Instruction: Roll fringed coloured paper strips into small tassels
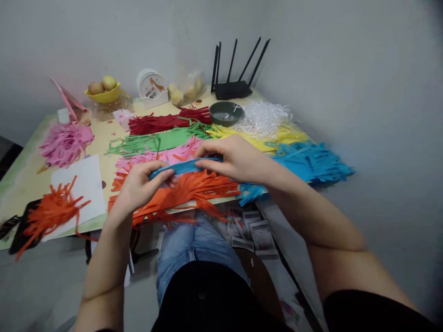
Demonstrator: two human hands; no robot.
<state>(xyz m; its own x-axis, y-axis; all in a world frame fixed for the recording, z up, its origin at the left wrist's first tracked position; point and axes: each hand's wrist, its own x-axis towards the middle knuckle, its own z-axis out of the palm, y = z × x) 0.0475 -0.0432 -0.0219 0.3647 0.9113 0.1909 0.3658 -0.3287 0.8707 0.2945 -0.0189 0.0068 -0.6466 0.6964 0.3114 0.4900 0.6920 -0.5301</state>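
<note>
Blue paper strip (185, 167) stretches between both hands, held just above the near edge of the surface (20, 184). Left hand (140, 184) is closed on the strip's left end, thumb on top and fingers curled under it. Right hand (235, 159) pinches the other end, fingertips pressed down on the paper and the rest of the hand arched over it.

Directly under the hands lies a sheet of orange fringed paper (187, 189), its cut strips pointing toward the person. Just beyond the hands come a pink fringed sheet (155, 159), then a green one (155, 142), then a dark red one (162, 122). To the right of the right hand sits a heap of blue fringed paper (311, 161), with yellow fringed paper (277, 136) and a white shredded pile (263, 115) beyond it. A dark green bowl (226, 113) stands past the right hand, and a black router (233, 85) with raised antennas stands against the wall behind it.

Well to the left of the left hand lie a loose orange tuft (51, 210) on a white sheet (86, 180) and a pink tuft (65, 143). A yellow bowl (104, 96) holding round fruit sits far beyond.
</note>
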